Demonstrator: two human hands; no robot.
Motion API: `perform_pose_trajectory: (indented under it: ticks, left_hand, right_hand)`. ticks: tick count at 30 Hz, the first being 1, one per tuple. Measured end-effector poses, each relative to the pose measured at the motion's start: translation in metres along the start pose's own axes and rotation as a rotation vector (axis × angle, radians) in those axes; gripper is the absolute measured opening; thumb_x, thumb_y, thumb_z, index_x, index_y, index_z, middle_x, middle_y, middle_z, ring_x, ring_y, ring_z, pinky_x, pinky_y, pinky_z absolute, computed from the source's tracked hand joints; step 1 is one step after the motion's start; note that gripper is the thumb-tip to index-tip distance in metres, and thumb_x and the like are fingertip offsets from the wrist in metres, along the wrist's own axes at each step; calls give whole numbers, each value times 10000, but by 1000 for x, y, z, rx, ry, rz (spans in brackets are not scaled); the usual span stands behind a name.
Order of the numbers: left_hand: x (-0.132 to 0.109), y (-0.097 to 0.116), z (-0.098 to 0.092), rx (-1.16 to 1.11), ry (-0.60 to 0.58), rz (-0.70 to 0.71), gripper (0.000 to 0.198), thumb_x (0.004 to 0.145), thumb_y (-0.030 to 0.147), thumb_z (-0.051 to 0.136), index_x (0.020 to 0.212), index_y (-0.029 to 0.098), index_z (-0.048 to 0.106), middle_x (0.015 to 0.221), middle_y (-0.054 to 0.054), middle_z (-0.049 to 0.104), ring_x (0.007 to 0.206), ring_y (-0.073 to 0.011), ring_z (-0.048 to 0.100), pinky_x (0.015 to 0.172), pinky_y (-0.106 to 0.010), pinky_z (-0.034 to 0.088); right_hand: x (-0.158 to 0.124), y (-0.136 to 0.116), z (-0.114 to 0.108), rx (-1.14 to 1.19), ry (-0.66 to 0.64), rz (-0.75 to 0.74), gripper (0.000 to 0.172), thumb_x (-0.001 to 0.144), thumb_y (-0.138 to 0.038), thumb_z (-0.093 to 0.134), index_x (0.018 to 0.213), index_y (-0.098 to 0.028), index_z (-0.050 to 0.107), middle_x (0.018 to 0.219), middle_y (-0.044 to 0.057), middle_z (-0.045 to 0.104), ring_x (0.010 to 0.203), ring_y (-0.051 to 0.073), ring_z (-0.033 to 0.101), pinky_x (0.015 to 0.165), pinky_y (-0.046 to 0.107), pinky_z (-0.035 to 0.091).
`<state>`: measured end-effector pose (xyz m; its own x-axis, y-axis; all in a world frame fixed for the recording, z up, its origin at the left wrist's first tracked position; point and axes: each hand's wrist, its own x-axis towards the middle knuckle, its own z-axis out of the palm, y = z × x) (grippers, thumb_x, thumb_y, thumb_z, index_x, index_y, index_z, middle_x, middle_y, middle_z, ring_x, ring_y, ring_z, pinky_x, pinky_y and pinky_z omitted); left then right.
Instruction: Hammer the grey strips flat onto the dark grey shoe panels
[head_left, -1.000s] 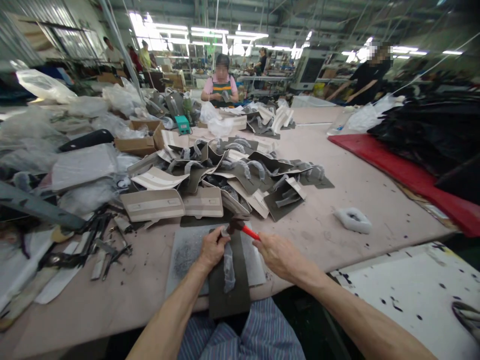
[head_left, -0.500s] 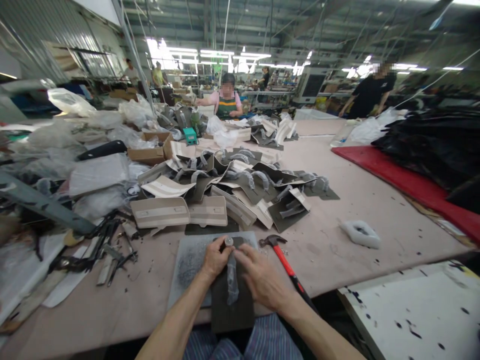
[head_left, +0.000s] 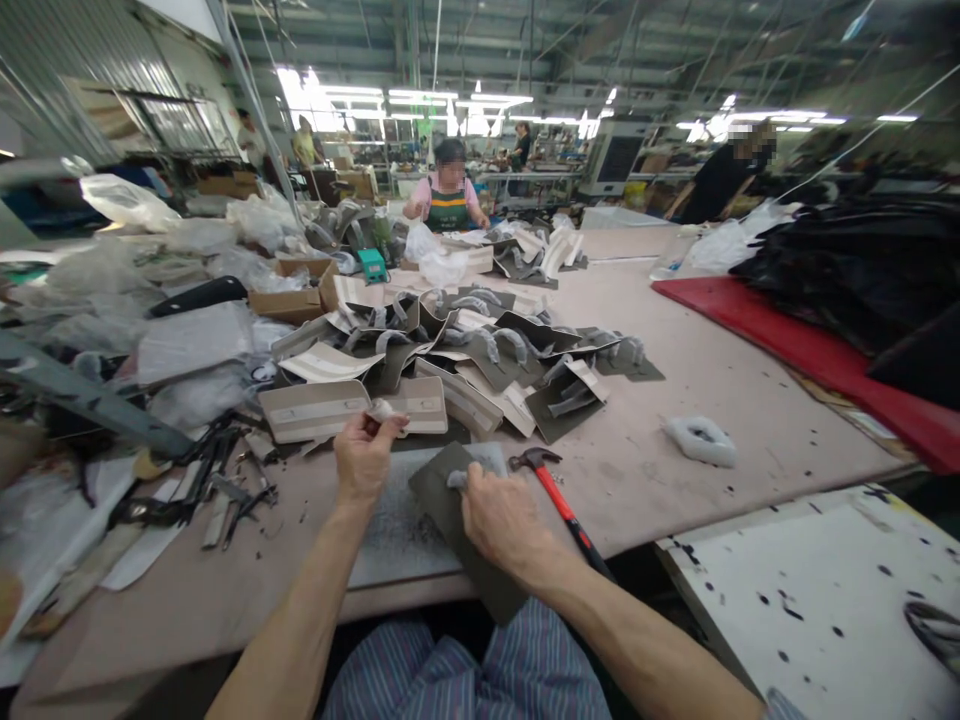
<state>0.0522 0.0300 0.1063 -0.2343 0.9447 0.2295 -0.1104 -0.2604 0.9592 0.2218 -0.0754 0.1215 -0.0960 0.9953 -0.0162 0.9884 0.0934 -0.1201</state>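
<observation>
My left hand (head_left: 361, 460) is raised at the left of the grey board, its fingers pinched around a small whitish, round-ended piece (head_left: 381, 409) whose kind I cannot make out. My right hand (head_left: 504, 515) is closed over the plastic-wrapped handle (head_left: 456, 480) of a dark grey-green panel (head_left: 442, 505); most of that handle is hidden under the fingers. The panel lies slanted across the grey board (head_left: 382, 545), its lower end reaching over the table edge toward my lap. Just right of the board rests a claw hammer (head_left: 556, 495) with a red and black grip.
Beyond the board lies a heap of similar panels (head_left: 480, 345) with wrapped handles. Hand tools (head_left: 225, 480) and plastic bags (head_left: 202, 400) crowd the left. A white foam-like block (head_left: 701, 441) sits to the right. Across the table a co-worker (head_left: 448, 195) sits.
My left hand has moved up and left, away from the panel, with the small piece. My right hand has closed on the wrapped handle, and the panel has turned to a slant.
</observation>
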Motion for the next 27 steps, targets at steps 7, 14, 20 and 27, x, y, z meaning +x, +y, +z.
perform_pose_trajectory:
  ticks: [7, 14, 20, 27]
  left_hand:
    - [-40, -48, 18, -6, -226, -223, 381, 709, 384, 780, 981, 146, 659, 841, -46, 745, 785, -169, 700, 786, -300, 549]
    - [-52, -88, 12, 24, -277, -281, 325, 744, 417, 749, 901, 161, 626, 859, -62, 745, 830, -192, 710, 810, -316, 547]
    - [-52, -87, 2, 54, -412, -284, 299, 781, 390, 735, 948, 164, 631, 863, -64, 750, 834, -191, 706, 821, -315, 542]
    - [-53, -86, 4, 161, -445, -235, 203, 810, 331, 685, 924, 168, 645, 877, -72, 752, 849, -196, 704, 818, -312, 539]
  right_hand:
    - [-13, -10, 53, 373, -87, 208, 428, 948, -486, 498, 1224, -160, 528, 911, 125, 729, 878, 302, 712, 704, 346, 463]
    - [-26, -7, 69, 703, -82, 147, 622, 941, -514, 491, 1428, -139, 397, 1008, 126, 714, 970, 276, 680, 809, 348, 466]
    - [-25, 64, 74, 462, 247, 293, 446, 951, -457, 446, 1248, -141, 552, 1062, 139, 644, 950, 255, 612, 831, 361, 461]
    - [-40, 147, 88, 131, 13, 521, 252, 904, -341, 531, 1060, -150, 585, 1022, 144, 599, 950, 270, 581, 794, 352, 416]
